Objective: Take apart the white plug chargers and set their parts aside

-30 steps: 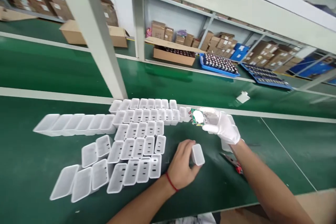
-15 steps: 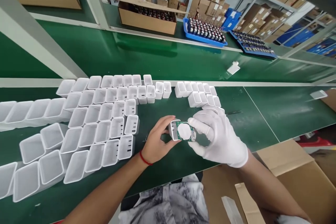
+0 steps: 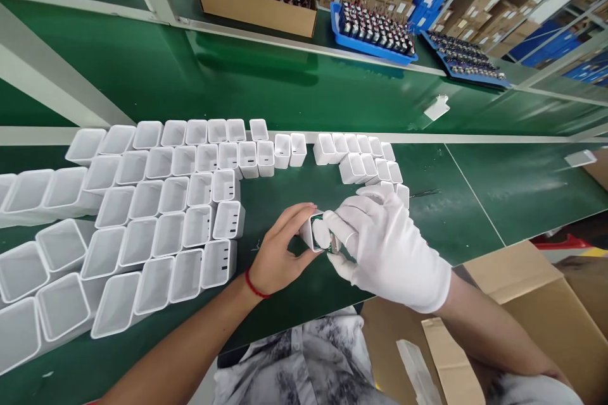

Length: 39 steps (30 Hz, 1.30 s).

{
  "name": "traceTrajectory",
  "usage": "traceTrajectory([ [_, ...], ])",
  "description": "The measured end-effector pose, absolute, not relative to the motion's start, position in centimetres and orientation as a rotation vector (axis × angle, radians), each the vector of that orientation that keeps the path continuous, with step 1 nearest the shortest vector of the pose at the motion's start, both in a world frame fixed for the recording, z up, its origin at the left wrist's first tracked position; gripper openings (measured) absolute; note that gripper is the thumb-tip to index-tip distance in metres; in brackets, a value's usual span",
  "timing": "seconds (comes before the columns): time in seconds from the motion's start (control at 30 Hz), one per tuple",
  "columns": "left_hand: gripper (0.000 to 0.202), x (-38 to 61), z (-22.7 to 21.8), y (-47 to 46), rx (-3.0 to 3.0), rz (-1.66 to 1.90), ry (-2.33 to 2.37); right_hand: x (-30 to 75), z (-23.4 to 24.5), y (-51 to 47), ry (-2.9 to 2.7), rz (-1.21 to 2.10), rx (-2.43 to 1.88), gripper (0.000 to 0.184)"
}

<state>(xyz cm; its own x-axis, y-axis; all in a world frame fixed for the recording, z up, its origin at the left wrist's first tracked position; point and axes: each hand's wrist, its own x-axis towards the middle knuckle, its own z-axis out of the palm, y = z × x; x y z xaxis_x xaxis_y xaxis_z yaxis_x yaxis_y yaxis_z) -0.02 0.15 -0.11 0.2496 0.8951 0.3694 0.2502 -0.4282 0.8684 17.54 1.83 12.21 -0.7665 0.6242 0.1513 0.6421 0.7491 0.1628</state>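
My bare left hand [image 3: 280, 247], with a red string at the wrist, grips a white plastic shell [image 3: 310, 231] just above the green bench. My right hand [image 3: 384, 247], in a white glove, pinches a small circuit board [image 3: 325, 235] with a white pad on it and holds it at the shell's open mouth, partly inside. Most of the board is hidden by the shell and my gloved fingers. Rows of several empty white shells [image 3: 156, 202] lie to the left, and a smaller group of white shells [image 3: 365, 161] sits just behind my right hand.
A green conveyor belt [image 3: 266, 82] runs behind the bench. Beyond it stand a cardboard box of parts [image 3: 256, 3] and blue trays of components [image 3: 375, 28]. An open cardboard box [image 3: 536, 304] sits at lower right. A lone white piece [image 3: 436, 107] lies on the belt.
My hands came together in front of me; the board went from held apart on the right to the shell's mouth and now sits deeper inside. The view tilted downward.
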Motion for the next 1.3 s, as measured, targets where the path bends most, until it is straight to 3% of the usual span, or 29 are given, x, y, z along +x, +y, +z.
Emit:
traceTrajectory([
  [0.3,0.052,-0.1,-0.1,0.4,1.864,1.21,1.033,17.0,11.9,1.2,-2.97,-0.469,-1.079,0.021],
  [1.3,0.049,-0.2,-0.4,0.7,1.828,1.157,1.013,17.7,11.0,1.3,-2.823,-0.354,-1.071,0.018],
])
